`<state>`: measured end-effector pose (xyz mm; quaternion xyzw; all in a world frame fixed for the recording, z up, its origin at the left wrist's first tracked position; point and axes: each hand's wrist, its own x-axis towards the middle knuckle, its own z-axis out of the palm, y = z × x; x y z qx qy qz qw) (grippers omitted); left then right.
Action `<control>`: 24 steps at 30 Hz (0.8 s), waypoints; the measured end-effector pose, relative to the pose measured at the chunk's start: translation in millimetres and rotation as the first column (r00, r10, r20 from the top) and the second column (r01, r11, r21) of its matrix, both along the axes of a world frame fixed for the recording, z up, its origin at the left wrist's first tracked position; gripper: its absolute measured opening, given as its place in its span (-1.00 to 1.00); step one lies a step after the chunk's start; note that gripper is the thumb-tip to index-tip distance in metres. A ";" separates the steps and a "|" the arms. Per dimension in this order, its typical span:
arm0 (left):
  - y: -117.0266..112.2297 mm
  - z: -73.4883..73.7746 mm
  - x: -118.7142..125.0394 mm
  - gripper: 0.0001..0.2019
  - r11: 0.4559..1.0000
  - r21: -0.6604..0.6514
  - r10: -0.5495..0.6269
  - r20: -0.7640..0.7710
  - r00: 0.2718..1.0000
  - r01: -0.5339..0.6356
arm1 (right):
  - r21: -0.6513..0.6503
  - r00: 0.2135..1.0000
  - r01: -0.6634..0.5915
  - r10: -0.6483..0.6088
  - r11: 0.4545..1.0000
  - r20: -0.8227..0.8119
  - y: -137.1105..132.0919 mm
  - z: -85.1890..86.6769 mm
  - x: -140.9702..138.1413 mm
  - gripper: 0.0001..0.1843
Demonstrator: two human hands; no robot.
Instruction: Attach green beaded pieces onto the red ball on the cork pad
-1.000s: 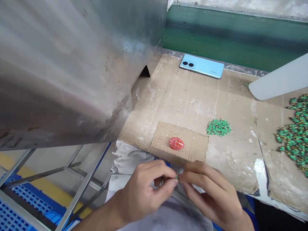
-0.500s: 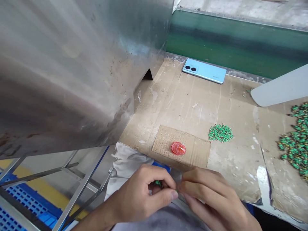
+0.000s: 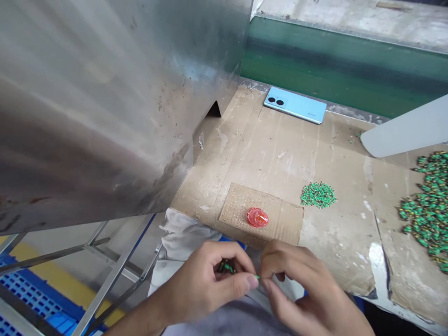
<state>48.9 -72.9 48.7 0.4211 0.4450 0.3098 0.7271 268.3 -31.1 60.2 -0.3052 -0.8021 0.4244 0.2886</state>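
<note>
The left hand (image 3: 206,284) is curled and clenched around a small bunch of green bits (image 3: 227,267), which show in the hollow of the fingers. The right hand (image 3: 301,284) sits just to its right, and its fingers (image 3: 276,261) come together at a tiny green piece (image 3: 258,277) near the left thumb. I can't tell whether the right fingers are gripping that piece or only touching it. Both hands are over the person's lap, just off the near edge of a cardboard-covered bench (image 3: 266,158).

On the bench, a small pile of green bits (image 3: 318,194) lies right of centre, and a larger spread (image 3: 427,214) lies at the far right. Nearer the hands, a red shiny lump (image 3: 257,217) rests on a dotted cardboard pad (image 3: 261,212). A pale blue phone (image 3: 295,105) lies at the far edge, beneath a green wall (image 3: 343,65). A white panel (image 3: 406,128) juts in at the right, a large steel hood (image 3: 105,102) fills the left, and a blue crate (image 3: 35,298) sits low on the left under a metal frame (image 3: 115,275).
</note>
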 end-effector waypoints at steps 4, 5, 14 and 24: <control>-0.3 -5.3 -3.3 -0.87 0.983 -0.140 0.158 0.287 0.945 -0.121 | 0.066 0.943 0.329 -0.332 0.942 0.034 7.7 -7.9 -0.1 -0.84; 0.3 -5.8 -4.4 -0.86 0.971 -0.205 0.191 0.366 0.911 -0.122 | 0.089 0.918 0.385 -0.391 0.918 0.067 9.8 -9.9 0.0 -0.85; 4.1 -4.8 -4.4 -0.81 0.910 -0.368 0.355 0.457 0.816 -0.190 | 0.123 0.882 0.407 -0.424 0.905 0.205 14.5 -18.0 -5.9 -0.89; 3.9 -11.6 -2.2 -0.73 0.927 -0.314 0.325 0.395 0.859 -0.207 | 0.105 0.885 0.389 -0.403 0.915 0.235 14.4 -15.4 -5.7 -0.88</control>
